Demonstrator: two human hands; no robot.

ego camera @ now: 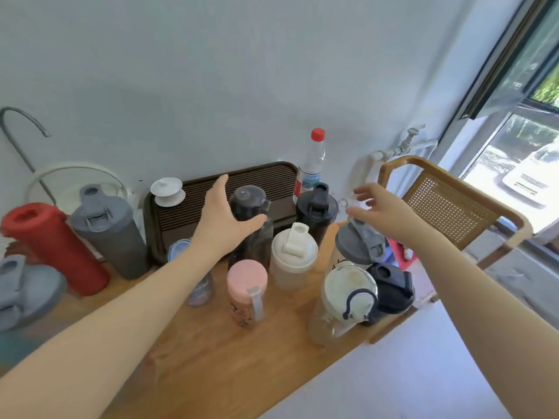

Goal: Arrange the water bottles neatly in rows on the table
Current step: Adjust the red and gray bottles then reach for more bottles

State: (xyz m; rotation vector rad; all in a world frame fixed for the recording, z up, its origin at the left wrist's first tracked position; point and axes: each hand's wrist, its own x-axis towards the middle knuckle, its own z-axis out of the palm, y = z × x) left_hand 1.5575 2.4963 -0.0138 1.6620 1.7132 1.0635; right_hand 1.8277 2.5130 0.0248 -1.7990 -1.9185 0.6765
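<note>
Several water bottles stand crowded on the wooden table [230, 364]. My left hand [222, 217] is open, with the fingers stretched up and the thumb against the left side of a dark smoky bottle [249, 204]. My right hand [382, 211] hovers open, fingers spread, just above a clear bottle with a grey lid [358, 247] and to the right of a black shaker [316, 211]. In front stand a cream shaker [293, 257], a pink-lidded bottle [246, 293], a clear bottle with a white lid [348, 297] and a black-lidded bottle [393, 290]. A red-capped plastic bottle [311, 164] stands by the wall.
A red bottle [51, 246], a grey bottle [106, 231] and a grey-lidded one [25, 293] stand at the left. A dark slatted tray [272, 176] with a white lidded cup [168, 192] lies against the wall. A cane chair [447, 207] is beside the table's right end.
</note>
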